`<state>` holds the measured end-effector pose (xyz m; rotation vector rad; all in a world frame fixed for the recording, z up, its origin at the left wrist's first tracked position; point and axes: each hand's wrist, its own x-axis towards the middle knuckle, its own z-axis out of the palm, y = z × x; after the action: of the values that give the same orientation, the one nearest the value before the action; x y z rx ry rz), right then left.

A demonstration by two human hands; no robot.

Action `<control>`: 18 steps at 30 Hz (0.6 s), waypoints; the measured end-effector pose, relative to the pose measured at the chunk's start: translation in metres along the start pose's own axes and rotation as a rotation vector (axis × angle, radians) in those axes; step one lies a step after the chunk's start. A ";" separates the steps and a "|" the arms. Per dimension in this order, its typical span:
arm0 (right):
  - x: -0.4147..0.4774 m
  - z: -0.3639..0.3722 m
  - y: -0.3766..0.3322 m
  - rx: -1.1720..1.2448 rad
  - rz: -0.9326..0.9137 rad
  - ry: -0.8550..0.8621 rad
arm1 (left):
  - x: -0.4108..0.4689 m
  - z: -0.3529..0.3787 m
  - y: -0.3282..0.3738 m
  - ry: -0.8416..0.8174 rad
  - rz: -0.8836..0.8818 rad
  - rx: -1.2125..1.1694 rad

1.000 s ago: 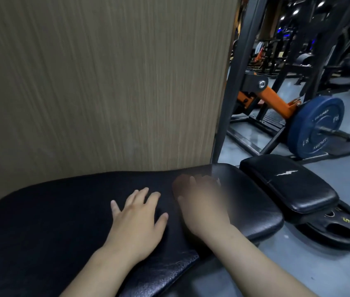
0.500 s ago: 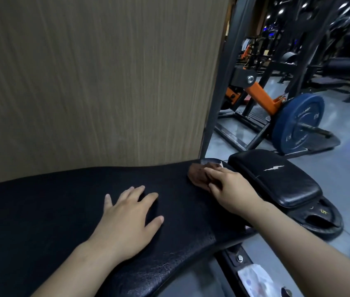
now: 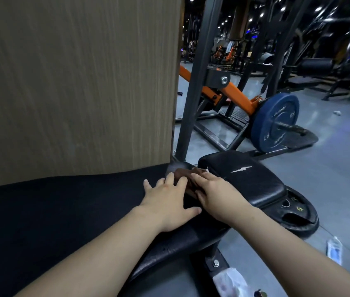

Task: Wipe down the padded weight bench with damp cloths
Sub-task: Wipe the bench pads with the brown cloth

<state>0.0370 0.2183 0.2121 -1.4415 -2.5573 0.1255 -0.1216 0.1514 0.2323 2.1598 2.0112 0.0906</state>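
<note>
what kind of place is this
Most likely a gym: a blue weight plate loaded on an orange-armed machine, a black padded bench up close, and a black plate on the floor.

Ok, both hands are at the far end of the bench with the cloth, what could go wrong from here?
1. The brown cloth under the right hand lies at the gap between the long black padded bench and the small black seat pad; a push could drop it to the floor.
2. The bench's near edge looks cracked; damp wiping may snag there.
3. The black round weight plate on the floor beside that end could trip a step.
</note>
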 end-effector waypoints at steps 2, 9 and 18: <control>-0.005 -0.003 0.020 -0.038 0.024 -0.014 | 0.011 0.006 0.016 -0.009 0.009 -0.006; -0.015 -0.021 0.084 -0.034 0.076 0.067 | 0.051 0.016 0.064 0.037 0.030 -0.037; -0.019 -0.047 0.191 0.032 0.335 0.124 | 0.060 0.026 0.051 -0.109 -0.127 0.007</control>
<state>0.2165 0.3008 0.2222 -1.7931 -2.1892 0.1208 -0.0627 0.2054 0.2107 1.9893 2.0825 -0.0504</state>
